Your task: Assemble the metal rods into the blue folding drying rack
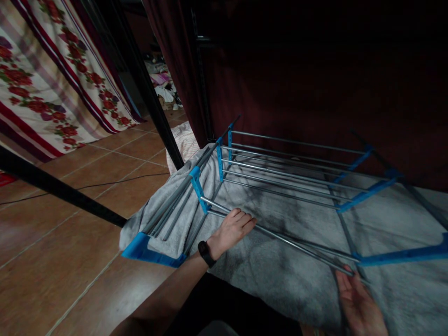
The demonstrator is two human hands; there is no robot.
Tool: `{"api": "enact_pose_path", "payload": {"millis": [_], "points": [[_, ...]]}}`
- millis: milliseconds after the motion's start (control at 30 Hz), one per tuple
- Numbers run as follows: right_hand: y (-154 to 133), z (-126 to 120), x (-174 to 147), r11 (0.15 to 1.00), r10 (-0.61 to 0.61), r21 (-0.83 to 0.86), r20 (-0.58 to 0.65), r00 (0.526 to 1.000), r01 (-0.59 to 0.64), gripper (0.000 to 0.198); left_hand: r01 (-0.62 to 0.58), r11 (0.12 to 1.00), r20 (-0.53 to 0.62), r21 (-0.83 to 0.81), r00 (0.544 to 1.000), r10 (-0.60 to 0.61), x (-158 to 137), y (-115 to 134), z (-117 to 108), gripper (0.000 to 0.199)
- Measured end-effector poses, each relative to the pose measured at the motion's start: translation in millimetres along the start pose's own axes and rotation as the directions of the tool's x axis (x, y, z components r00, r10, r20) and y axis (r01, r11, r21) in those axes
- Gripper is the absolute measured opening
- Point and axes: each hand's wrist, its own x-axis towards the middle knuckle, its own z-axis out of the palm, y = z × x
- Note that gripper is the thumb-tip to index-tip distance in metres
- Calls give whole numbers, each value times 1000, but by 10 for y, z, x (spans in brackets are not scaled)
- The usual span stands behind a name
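A metal rack (280,163) with grey rods and blue plastic brackets lies across a grey blanket (280,280). My left hand (236,226), with a black watch on its wrist, is wrapped round a loose-looking metal rod (290,241) near its left end. That end meets a blue bracket (198,189). At the rod's right end my right hand (360,298) holds the tip between thumb and fingers, palm turned up. This tip lies apart from the blue bracket (402,255) on the right. A second rod runs just behind the held one.
Black metal posts (150,84) slant on the left, beside a floral curtain (70,79). A dark red cloth (315,102) hangs behind the rack. A thin cable (105,184) crosses the tiled floor (87,214). Piled clothes (166,88) lie farther back.
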Motion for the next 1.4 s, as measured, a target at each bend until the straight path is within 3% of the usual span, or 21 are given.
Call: {"api": "enact_pose_path", "payload": {"millis": [133, 233, 467, 733, 1200, 1400], "points": [[-67, 122, -61, 998, 67, 12, -111, 992, -66, 24, -3, 1000, -39, -31, 999, 2, -70, 7, 2, 26], [-165, 348, -176, 996, 70, 62, -154, 986, -61, 27, -18, 999, -101, -48, 995, 13, -139, -46, -4, 29], [-283, 757, -73, 976, 48, 218, -79, 996, -29, 22, -50, 997, -145, -66, 989, 40, -240, -336, 229, 32], [-282, 818, -20, 960, 33, 280, -72, 997, -11, 24, -102, 995, -191, -21, 977, 96, -281, -308, 247, 30], [-359, 866, 86, 974, 14, 228, -54, 998, -1, 21, -11, 996, -100, -89, 995, 3, -439, -323, 481, 37], [-379, 889, 113, 973, 15, 232, -65, 998, 1, 23, -35, 993, -46, -110, 999, 30, -423, -361, 474, 39]]}}
